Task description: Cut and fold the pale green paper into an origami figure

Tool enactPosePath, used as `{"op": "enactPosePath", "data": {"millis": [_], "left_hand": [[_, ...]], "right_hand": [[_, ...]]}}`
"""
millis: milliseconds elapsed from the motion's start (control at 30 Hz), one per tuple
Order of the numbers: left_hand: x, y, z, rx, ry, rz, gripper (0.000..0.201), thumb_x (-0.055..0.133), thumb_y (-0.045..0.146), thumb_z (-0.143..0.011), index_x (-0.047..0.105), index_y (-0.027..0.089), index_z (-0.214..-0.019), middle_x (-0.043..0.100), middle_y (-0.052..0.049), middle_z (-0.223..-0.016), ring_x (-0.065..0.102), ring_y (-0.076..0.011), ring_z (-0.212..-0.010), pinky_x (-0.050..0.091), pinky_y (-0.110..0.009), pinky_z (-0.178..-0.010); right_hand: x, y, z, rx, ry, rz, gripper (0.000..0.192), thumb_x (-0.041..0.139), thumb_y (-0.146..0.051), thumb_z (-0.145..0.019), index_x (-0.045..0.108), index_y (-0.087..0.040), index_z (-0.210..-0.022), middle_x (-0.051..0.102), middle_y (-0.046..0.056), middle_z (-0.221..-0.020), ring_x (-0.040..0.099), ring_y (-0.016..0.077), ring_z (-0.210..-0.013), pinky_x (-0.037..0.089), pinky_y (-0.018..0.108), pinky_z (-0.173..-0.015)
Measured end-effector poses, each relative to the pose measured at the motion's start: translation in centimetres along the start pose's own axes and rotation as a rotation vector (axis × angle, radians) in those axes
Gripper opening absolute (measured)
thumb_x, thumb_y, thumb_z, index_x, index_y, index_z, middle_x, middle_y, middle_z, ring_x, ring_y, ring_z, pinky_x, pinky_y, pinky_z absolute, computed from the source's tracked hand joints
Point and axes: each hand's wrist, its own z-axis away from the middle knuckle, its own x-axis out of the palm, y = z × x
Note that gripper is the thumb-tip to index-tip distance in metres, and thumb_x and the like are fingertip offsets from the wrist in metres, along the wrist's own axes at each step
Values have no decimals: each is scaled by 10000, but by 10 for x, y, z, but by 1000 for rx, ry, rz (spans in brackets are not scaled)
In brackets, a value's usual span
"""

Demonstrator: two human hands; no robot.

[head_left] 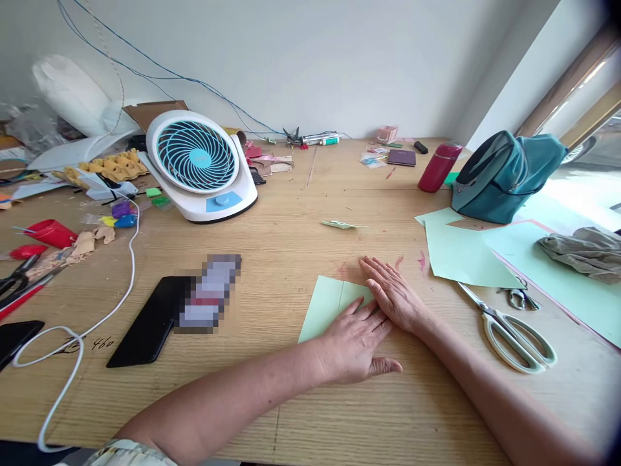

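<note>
A sheet of pale green paper (323, 301) with a crease line lies on the wooden table, partly covered by both hands. My left hand (352, 340) rests flat on its lower right part, fingers outstretched and thumb apart. Beside it, my right hand (392, 294) lies flat across the paper's right edge, its fingers extended. The left fingertips touch or meet the right hand near its palm. Neither hand grips anything. The paper's right side is hidden under the hands.
Scissors (514, 336) and larger green sheets (466, 252) lie to the right, near a teal bag (509, 178) and red bottle (439, 168). A small folded paper (342, 224) sits ahead. Leftward are a fan (198, 165), a black phone-like slab (145, 323) and a white cable (130, 272).
</note>
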Motion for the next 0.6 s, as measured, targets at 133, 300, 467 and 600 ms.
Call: {"op": "enactPosePath", "data": {"millis": [133,300,467,600], "left_hand": [[-4,2,8,20,-56,23,806,251,660,-943,189,116,-1534,202,-133,-1604,98,-265,-1497,40,-466,-1220],[-5,8,31,83,-152,34,794,195,649,-954,103,132,-1550,84,-93,-1625,-10,-240,-1506,33,-476,-1224],[-4,13,42,95,-154,18,776,243,637,-956,119,152,-1549,98,-93,-1622,4,-241,-1505,96,-495,-1222],[-7,14,43,79,-154,52,770,244,636,-956,139,154,-1547,89,-92,-1621,-4,-232,-1505,84,-483,-1224]], "right_hand": [[4,3,-2,24,28,31,589,159,-442,-1031,340,-144,-1506,315,130,-1573,236,242,-1469,246,487,-1183],[13,6,-4,45,97,139,558,280,-408,-1011,369,-129,-1487,356,157,-1550,303,267,-1444,288,472,-1164],[19,4,-5,91,151,220,530,336,-378,-997,410,-128,-1458,381,177,-1533,345,307,-1419,308,507,-1136],[19,3,-6,114,163,239,507,331,-354,-996,432,-134,-1441,393,180,-1525,364,308,-1408,308,512,-1128]]}}
